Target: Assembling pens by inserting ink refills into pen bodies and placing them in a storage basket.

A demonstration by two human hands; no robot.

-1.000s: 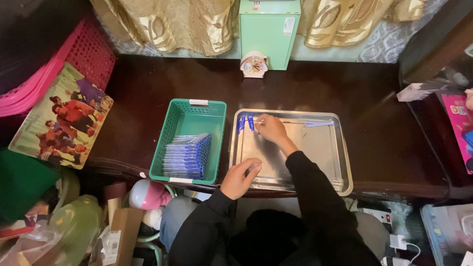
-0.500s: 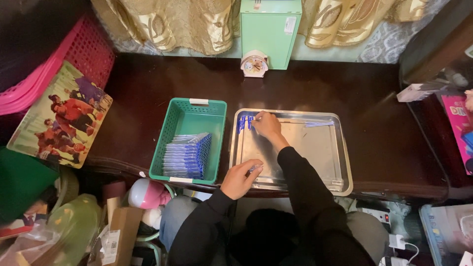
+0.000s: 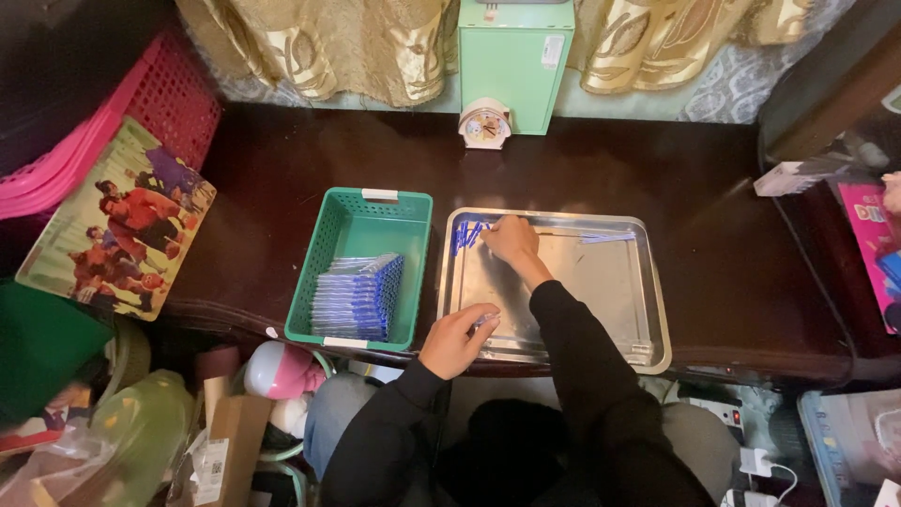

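— Where's the left hand [image 3: 457, 340]?
— At the near rim of the metal tray [image 3: 648, 310], fingers pinched on something small.
— And the right hand [image 3: 511, 239]?
— Stretched to the far left corner, fingers closed over the blue pens [image 3: 466, 233] lying there.

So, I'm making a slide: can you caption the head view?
Right hand on blue pens in a steel tray; left hand at its near edge, beside a green basket.
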